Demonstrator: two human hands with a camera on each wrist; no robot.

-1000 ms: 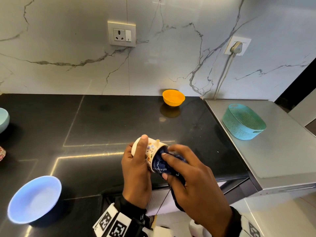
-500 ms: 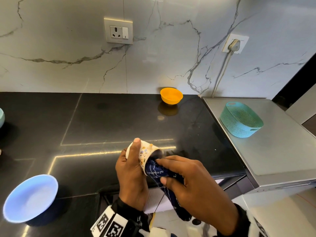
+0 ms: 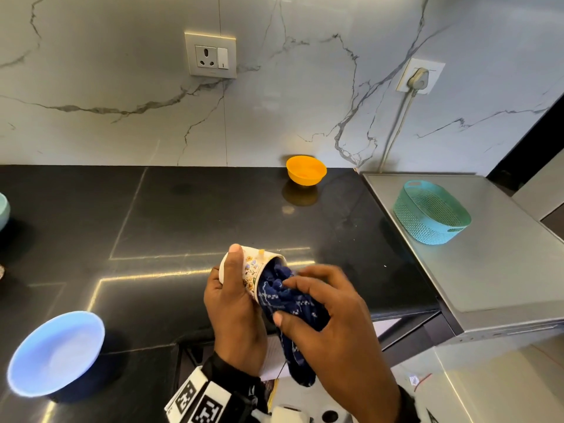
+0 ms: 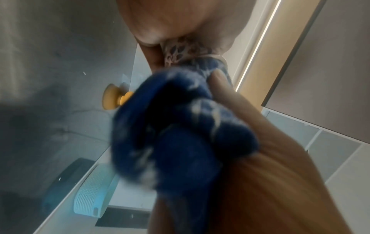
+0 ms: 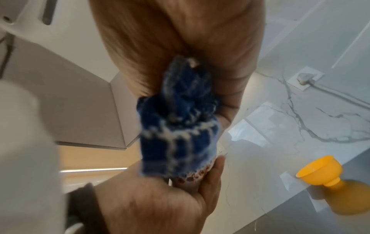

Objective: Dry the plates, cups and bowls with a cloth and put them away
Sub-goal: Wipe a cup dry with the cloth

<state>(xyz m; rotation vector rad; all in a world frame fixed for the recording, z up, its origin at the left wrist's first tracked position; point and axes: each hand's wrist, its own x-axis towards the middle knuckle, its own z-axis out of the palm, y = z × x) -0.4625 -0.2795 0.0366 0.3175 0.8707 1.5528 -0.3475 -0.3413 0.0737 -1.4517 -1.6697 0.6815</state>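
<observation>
My left hand (image 3: 235,297) grips a white floral cup (image 3: 254,268) on its side above the black counter's front edge, thumb over its base end. My right hand (image 3: 323,312) holds a dark blue patterned cloth (image 3: 287,297) and has it stuffed into the cup's mouth; the cloth's tail hangs down below. The left wrist view shows the cloth (image 4: 180,134) bunched against the cup (image 4: 184,50). In the right wrist view the cloth (image 5: 180,126) fills the cup's rim (image 5: 198,173). The cup's inside is hidden by the cloth.
An orange bowl (image 3: 306,170) stands at the back of the counter by the wall. A light blue bowl (image 3: 56,352) sits front left, another pale bowl (image 3: 3,210) at the far left edge. A teal mesh basket (image 3: 430,212) rests on the steel surface (image 3: 503,270) to the right.
The right hand has shifted on the cloth inside the cup's mouth, and more cloth now hangs below. Both hands drifted slightly left; the cup stays held on its side.
</observation>
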